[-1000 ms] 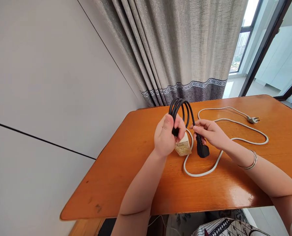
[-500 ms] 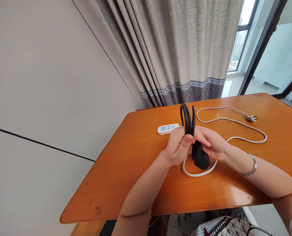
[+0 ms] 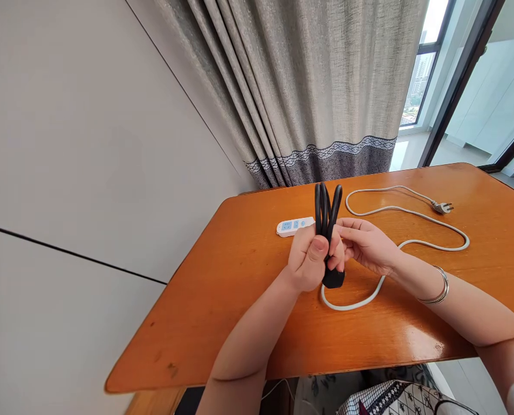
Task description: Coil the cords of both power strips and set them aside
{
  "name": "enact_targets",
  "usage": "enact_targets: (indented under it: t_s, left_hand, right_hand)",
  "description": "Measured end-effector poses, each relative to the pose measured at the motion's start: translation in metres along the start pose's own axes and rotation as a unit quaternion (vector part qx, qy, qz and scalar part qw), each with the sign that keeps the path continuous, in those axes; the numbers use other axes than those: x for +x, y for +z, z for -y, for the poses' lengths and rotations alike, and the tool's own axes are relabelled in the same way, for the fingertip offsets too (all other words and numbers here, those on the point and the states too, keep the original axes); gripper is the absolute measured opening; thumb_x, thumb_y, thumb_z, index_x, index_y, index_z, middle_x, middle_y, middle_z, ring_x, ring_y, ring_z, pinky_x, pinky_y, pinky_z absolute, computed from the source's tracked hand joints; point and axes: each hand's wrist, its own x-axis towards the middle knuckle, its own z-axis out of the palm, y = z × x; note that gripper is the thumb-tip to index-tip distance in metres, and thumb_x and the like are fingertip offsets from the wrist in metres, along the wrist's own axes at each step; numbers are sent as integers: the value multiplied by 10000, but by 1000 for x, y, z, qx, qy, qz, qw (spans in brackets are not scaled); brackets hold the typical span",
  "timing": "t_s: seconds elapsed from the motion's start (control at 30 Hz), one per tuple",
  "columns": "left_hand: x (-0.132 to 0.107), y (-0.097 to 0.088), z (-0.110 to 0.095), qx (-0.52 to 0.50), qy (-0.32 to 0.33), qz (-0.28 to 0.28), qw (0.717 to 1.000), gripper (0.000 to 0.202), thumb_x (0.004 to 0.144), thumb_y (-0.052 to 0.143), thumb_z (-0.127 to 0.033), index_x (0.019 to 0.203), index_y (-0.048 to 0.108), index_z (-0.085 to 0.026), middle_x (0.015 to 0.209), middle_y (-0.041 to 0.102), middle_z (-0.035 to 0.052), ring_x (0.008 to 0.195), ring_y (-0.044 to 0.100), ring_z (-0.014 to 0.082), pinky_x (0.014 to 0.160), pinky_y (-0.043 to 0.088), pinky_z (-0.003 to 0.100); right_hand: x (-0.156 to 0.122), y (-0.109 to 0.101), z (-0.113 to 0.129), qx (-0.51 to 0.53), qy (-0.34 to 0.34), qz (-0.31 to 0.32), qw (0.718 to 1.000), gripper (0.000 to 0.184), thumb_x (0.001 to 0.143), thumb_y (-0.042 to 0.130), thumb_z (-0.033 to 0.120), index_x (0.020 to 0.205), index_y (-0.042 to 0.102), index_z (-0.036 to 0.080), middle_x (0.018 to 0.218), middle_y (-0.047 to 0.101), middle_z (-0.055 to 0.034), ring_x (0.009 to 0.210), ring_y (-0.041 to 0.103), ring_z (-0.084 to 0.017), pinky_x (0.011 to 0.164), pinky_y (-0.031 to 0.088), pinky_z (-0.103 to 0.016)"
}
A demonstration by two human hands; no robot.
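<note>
The left hand (image 3: 307, 262) has a coiled black cord (image 3: 323, 210) in its grip above the table (image 3: 209, 305); the right hand's (image 3: 367, 242) grip, close beside, I cannot tell.

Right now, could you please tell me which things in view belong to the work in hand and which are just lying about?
In hand:
- coiled black cable, gripped by the left hand, right hand close beside it
- its black moulded end

Apparently lying about:
- white power strip
- white cord
- grey-white pronged plug
</note>
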Motion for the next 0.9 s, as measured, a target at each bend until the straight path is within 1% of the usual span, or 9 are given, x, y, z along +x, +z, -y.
enact_targets:
  t_s: [0.07, 0.13, 0.2, 0.33, 0.43, 0.53, 0.67, 0.77, 0.9]
  left_hand:
    - [0, -1, 0, -7, 0, 1, 1000, 473, 1014, 402, -563, 696, 437, -215, 459, 466, -38, 416, 529, 128, 448, 425, 246]
    - [1, -2, -1, -7, 2, 2, 1000, 464, 1020, 390, -555, 704, 437, -218, 467, 517, -25, 440, 563, 145, 463, 448, 261]
    - [1, -2, -2, 11, -6, 8, 1000, 490, 1015, 374, -583, 687, 423, -222, 487, 579, 6, 498, 615, 170, 507, 481, 287]
    - [2, -2, -4, 74, -25, 2, 997, 558, 991, 347, -651, 620, 405, -238, 539, 667, 76, 667, 684, 230, 655, 531, 360]
    - [3, -4, -4, 91, -23, -3, 996, 583, 984, 336, -667, 588, 410, -246, 547, 680, 87, 705, 688, 245, 749, 531, 400]
    - [4, -7, -2, 64, -13, 13, 998, 570, 994, 347, -644, 597, 414, -240, 537, 674, 75, 694, 685, 239, 784, 526, 408]
    - [4, -7, 1, 4, -17, 15, 1000, 518, 1006, 376, -607, 655, 430, -230, 454, 611, 37, 642, 665, 220, 744, 524, 380]
    - [3, -4, 2, -38, -22, 1, 999, 505, 997, 407, -612, 666, 424, -232, 378, 535, 8, 580, 635, 211, 675, 517, 352]
    - [6, 1, -2, -82, -56, -23, 995, 535, 964, 441, -660, 636, 377, -241, 332, 475, -9, 504, 576, 203, 567, 484, 326]
  right_hand:
    - [0, 3, -1, -38, -30, 1, 999, 302, 779, 773, 396, 812, 583, 163, 595, 690, 8, 473, 643, -99, 466, 515, -172]
    - [-1, 7, -1, -69, -57, -2, 996, 213, 771, 722, 304, 863, 585, 171, 567, 669, 41, 437, 598, -85, 447, 488, -170]
    - [-3, 10, -1, -65, -66, -10, 996, 234, 728, 663, 217, 948, 595, 179, 523, 621, 86, 408, 546, -72, 431, 457, -161]
    - [-7, 14, 4, 11, -23, -32, 999, 369, 658, 580, 165, 1026, 604, 183, 553, 603, 85, 431, 528, -76, 429, 451, -164]
    - [-9, 17, 7, 62, 5, -32, 998, 327, 620, 577, 135, 943, 616, 170, 580, 609, 59, 439, 528, -68, 424, 461, -147]
    - [-10, 18, 7, 96, 13, -18, 995, 267, 594, 601, 116, 857, 605, 165, 591, 626, 39, 466, 580, -78, 453, 515, -143]
    - [-9, 19, 4, 113, 16, 3, 993, 236, 635, 608, 120, 864, 572, 167, 606, 643, 28, 468, 598, -85, 465, 543, -155]
    - [-9, 16, 4, 101, 19, 4, 995, 318, 655, 612, 138, 965, 551, 171, 625, 659, 33, 488, 622, -94, 500, 563, -177]
    - [-7, 5, 9, -31, 17, 22, 999, 381, 690, 651, 202, 1057, 550, 182, 614, 658, 49, 467, 600, -107, 447, 497, -192]
